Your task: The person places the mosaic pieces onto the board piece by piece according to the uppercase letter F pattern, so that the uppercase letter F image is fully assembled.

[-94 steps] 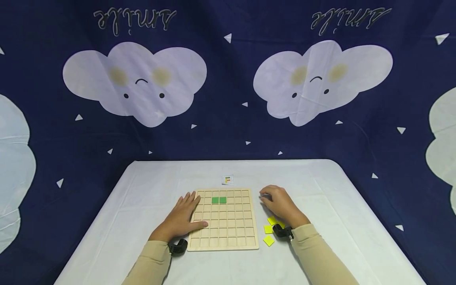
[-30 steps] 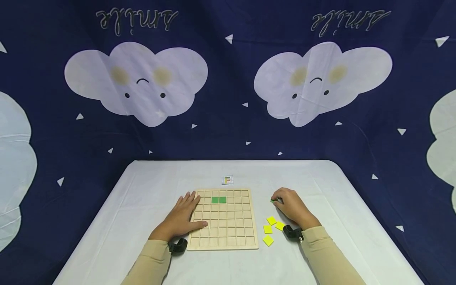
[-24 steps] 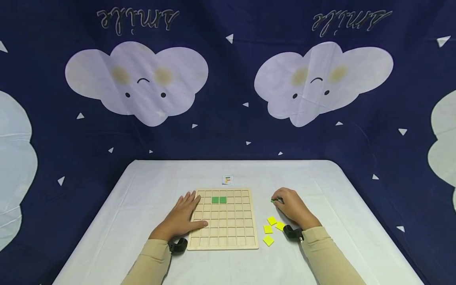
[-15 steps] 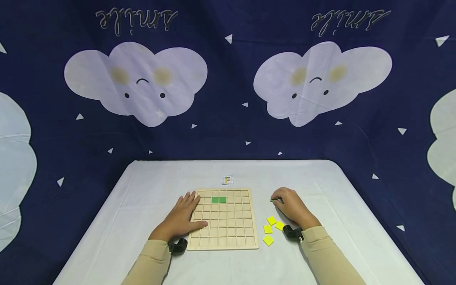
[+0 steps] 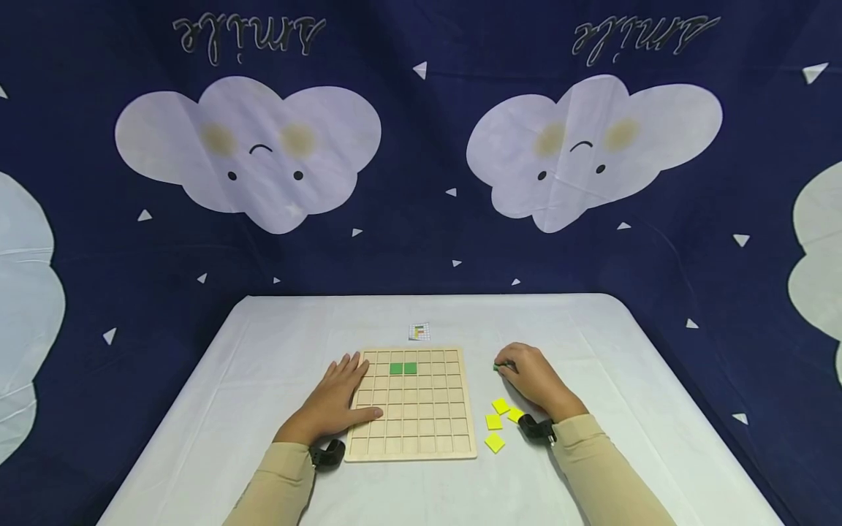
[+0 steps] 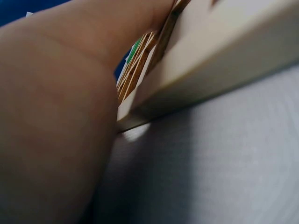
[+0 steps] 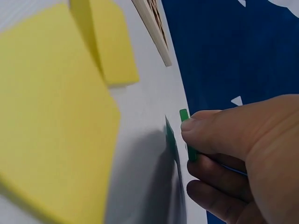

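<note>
While the left hand (image 5: pixel 335 402) lies flat, fingers straight, on the board's (image 5: pixel 413 440) 9 o'clock edge to steady it, the right hand (image 5: pixel 533 376) pinches a green tile (image 7: pixel 185 133) at the board's 3 o'clock, lifting it edge-up off the table (image 5: pixel 263 351).

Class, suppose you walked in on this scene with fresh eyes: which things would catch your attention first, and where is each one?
First comes the wooden grid board in the middle of the white table, with two green tiles side by side near its far edge. The left hand rests flat on the board's left edge, while the right hand, to the board's right, pinches another green tile. Four yellow tiles lie loose beside the right wrist.
</note>
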Tool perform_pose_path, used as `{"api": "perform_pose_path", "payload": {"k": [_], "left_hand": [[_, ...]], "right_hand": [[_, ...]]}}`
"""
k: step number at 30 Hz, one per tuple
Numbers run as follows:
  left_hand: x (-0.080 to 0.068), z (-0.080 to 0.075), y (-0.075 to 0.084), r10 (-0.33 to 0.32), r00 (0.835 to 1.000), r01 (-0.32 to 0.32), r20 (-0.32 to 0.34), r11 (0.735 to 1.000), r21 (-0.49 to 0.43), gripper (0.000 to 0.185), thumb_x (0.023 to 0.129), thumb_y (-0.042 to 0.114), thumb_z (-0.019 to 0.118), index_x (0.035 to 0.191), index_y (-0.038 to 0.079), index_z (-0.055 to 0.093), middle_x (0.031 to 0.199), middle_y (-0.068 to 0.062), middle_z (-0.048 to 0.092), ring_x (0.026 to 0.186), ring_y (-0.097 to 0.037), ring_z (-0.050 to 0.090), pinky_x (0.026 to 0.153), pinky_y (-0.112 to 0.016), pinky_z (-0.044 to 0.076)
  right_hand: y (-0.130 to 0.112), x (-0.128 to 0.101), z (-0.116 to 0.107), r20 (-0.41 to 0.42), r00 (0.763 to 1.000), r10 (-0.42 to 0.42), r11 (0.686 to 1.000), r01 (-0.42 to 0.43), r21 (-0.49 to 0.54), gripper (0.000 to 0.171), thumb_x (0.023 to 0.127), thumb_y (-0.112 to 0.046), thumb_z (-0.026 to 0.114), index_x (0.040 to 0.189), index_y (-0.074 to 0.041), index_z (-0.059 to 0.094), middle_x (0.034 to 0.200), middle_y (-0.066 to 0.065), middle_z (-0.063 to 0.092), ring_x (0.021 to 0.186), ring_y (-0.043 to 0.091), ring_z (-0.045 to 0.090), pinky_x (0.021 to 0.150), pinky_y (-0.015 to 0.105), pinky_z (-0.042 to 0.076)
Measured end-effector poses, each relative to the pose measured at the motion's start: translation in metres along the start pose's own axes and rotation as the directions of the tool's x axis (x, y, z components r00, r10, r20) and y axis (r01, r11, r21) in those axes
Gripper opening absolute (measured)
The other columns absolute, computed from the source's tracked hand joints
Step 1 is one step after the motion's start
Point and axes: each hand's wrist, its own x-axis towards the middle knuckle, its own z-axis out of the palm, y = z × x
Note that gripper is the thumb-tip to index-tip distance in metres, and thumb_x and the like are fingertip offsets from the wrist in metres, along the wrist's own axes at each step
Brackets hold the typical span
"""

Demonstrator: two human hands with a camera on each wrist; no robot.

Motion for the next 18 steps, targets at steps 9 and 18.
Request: {"api": "perform_pose_path", "payload": {"k": [9, 18], "left_hand": [[0.0, -0.001, -0.001, 0.0, 1.0, 0.0, 0.008, 1.0, 0.005, 0.111, 0.087, 0.072, 0.069, 0.163, -0.001, 0.034, 0.171, -0.022, 0.02, 0.158, -0.038, 0.012, 0.127, -0.053, 0.007], [0.001, 0.001, -0.002, 0.008, 1.0, -0.008, 0.002, 1.0, 0.003, 0.111, 0.088, 0.073, 0.068, 0.163, -0.001, 0.034, 0.17, -0.022, 0.021, 0.158, -0.038, 0.011, 0.127, -0.053, 0.006]], "right_hand": [[-0.006, 0.006, 0.002, -0.006, 0.999, -0.049, 0.998, 0.049, 0.028, 0.01, 0.09, 0.001, 0.082, 0.097, -0.007, 0.081, 0.105, 0.005, 0.073, 0.105, 0.028, 0.07, 0.096, 0.047, 0.057], [-0.014, 0.015, 0.005, 0.005, 0.993, -0.117, 0.993, 0.117, 0.018, 0.009, 0.091, 0.0, 0.082, 0.098, -0.006, 0.081, 0.105, 0.004, 0.074, 0.104, 0.027, 0.07, 0.096, 0.046, 0.056]]}}
